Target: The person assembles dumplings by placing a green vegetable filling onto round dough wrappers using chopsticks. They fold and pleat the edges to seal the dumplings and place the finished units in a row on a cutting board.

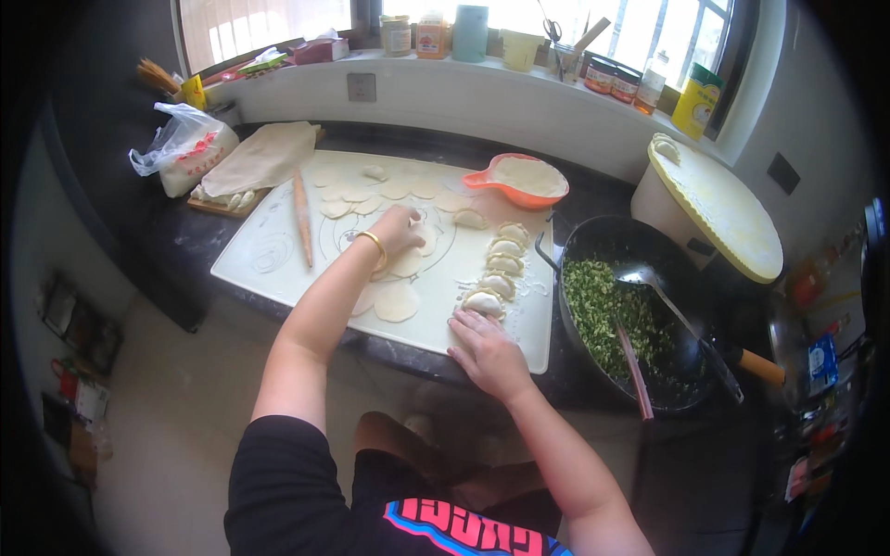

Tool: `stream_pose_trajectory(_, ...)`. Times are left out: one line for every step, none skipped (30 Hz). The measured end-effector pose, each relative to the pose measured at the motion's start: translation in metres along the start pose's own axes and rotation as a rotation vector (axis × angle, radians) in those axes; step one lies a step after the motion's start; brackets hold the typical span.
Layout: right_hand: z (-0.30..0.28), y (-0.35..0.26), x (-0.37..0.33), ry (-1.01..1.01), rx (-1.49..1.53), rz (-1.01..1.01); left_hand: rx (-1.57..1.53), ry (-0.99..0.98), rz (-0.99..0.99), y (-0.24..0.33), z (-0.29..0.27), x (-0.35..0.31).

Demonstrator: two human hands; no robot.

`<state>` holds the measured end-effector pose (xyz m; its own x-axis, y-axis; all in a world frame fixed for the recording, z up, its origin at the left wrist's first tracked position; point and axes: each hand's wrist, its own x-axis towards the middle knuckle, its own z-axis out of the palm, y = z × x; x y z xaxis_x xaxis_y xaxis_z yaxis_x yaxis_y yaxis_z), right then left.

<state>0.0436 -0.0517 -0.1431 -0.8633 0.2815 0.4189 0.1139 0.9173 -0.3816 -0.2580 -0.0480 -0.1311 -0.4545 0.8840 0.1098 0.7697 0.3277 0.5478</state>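
Observation:
My left hand (397, 232), a gold bangle at its wrist, reaches across the white mat (246, 246). Its fingers curl down and pinch at a round dumpling wrapper (425, 239) among other flat wrappers. My right hand (489, 350) rests low on the mat's right side, fingers stretched out. Their tips lie by the nearest folded dumpling (483, 303); whether they touch it is hard to tell. Several more folded dumplings (505, 264) form a row leading away from it. One dumpling (470, 219) sits apart, to the left of the row's far end.
Right of the mat stands a black wok (593, 232) of chopped green filling (593, 296), with a metal ladle (672, 304) in it. Behind are an orange bowl (547, 192) of flour and a lidded tub (667, 208). A rolling pin (302, 222) lies left, near a plastic bag (195, 148).

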Motion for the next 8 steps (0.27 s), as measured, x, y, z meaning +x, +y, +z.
stream_pose_trajectory(0.000, 0.000, 0.000, 0.002, 0.003, 0.001, -0.070, -0.010, -0.070, 0.000, 0.000, 0.000)
stream_pose_trajectory(0.001, 0.000, -0.001, 0.003, 0.007, 0.002, -0.140, -0.020, -0.140, 0.001, -0.001, 0.000)
stream_pose_trajectory(0.001, 0.000, -0.001, 0.005, 0.011, 0.003, -0.188, -0.050, -0.165, 0.003, -0.003, 0.000)
stream_pose_trajectory(0.002, 0.001, -0.002, 0.012, 0.020, 0.004, -0.238, -0.081, -0.188, 0.006, -0.003, 0.002)
stream_pose_trajectory(0.002, 0.001, -0.002, 0.013, 0.028, 0.004, -0.287, -0.112, -0.211, 0.009, -0.004, 0.001)
stream_pose_trajectory(0.003, 0.001, -0.001, 0.014, 0.036, 0.002, -0.277, -0.053, -0.171, 0.011, -0.006, -0.001)
stream_pose_trajectory(0.003, 0.002, -0.002, 0.014, 0.039, 0.008, -0.271, -0.001, -0.126, 0.014, -0.004, -0.002)
stream_pose_trajectory(0.005, 0.006, -0.003, 0.012, 0.044, 0.014, -0.265, 0.052, -0.083, 0.017, -0.004, -0.003)
